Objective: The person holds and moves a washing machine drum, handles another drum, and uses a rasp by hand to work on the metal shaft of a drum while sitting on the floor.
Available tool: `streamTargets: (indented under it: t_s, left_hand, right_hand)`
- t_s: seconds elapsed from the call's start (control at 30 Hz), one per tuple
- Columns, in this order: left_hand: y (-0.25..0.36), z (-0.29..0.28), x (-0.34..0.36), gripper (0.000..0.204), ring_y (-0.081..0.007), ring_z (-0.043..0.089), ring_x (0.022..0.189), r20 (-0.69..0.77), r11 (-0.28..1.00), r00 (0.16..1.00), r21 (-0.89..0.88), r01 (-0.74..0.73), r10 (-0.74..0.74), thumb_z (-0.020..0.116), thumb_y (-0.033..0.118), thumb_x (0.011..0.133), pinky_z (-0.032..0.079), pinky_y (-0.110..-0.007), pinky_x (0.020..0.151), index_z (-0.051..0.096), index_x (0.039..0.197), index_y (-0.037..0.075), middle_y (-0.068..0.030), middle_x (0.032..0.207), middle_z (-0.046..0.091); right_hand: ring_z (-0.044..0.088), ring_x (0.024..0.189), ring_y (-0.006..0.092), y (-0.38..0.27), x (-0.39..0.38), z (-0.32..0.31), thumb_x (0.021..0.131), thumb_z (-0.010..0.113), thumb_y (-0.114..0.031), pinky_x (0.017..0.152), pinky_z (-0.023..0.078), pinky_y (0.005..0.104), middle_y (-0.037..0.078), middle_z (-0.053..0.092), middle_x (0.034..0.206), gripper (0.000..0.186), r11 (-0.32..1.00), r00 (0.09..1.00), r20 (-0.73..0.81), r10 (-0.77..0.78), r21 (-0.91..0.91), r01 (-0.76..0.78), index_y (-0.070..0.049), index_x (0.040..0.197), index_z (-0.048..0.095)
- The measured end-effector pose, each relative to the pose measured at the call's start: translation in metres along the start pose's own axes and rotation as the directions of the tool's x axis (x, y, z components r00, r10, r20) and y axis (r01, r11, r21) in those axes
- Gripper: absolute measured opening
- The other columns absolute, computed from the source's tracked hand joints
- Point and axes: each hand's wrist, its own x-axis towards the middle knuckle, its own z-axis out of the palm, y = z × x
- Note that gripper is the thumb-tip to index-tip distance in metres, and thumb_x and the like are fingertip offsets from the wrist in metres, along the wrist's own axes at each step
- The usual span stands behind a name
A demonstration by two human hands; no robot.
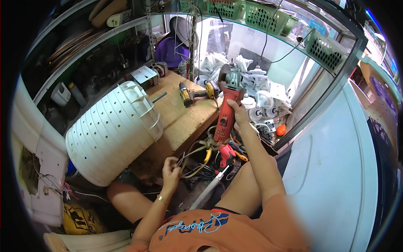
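My right hand (239, 115) grips a red angle grinder (226, 113) by its body. The grinder stands nearly upright, its grey metal head and disc pointing away from me. Lower down, my left hand (171, 171) has its fingers curled in a pinch on a thin pale cable (187, 156) that runs toward the grinder's tail end. Just left of my hands, a white perforated washing machine tub (113, 130) lies on its side against a wooden bench (174, 122), its metal shaft pointing to the far right.
A yellow and black cordless drill (189, 94) lies on the bench. White plastic parts (256, 84) are heaped beyond the grinder. Below it, a red and black tool (227, 155) sits among tangled cords. A grey tube (208, 189) stands between my legs. A pale panel (331, 168) borders the right side.
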Motion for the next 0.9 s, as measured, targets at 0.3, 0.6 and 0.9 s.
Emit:
streamTargets:
  t_s: [0.3,0.6,0.9]
  left_hand:
    - [-0.048,-0.101,-0.071,0.03,-0.0428,0.067,0.095,-0.103,0.302,0.978,0.941,0.155,-0.18,0.064,0.021,0.091,0.052,-0.052,0.082,0.058,0.118,0.01,-0.0199,0.111,0.07]
    - [0.002,0.031,0.012,0.074,-0.0344,0.049,0.131,0.196,0.62,0.903,0.669,-0.409,0.383,0.073,0.031,0.09,0.037,-0.045,0.113,0.041,0.15,0.001,-0.0204,0.139,0.051]
    - [0.01,0.077,0.063,0.081,-0.0283,0.054,0.127,0.472,0.401,0.875,0.826,-0.397,-0.105,0.077,0.023,0.088,0.041,-0.042,0.109,0.037,0.157,0.01,-0.0178,0.144,0.051]
  right_hand:
    - [0.068,0.068,0.0216,-0.005,0.036,-0.036,0.088,0.076,-0.037,0.064,0.06,0.0368,0.01,0.067,0.086,0.045,0.986,0.991,-0.078,0.104,0.141,-0.092,-0.001,0.11,0.061]
    - [0.072,0.066,0.0262,0.01,0.014,-0.005,0.092,0.069,-0.047,0.059,0.062,0.0374,0.014,0.071,0.086,0.049,0.985,0.99,-0.019,0.138,0.104,-0.136,-0.002,0.109,0.06]
    - [0.069,0.071,0.0204,0.002,0.0,0.024,0.088,0.077,-0.042,0.064,0.061,0.0358,0.011,0.068,0.088,0.049,0.97,0.99,0.054,0.132,0.198,-0.14,-0.004,0.115,0.06]
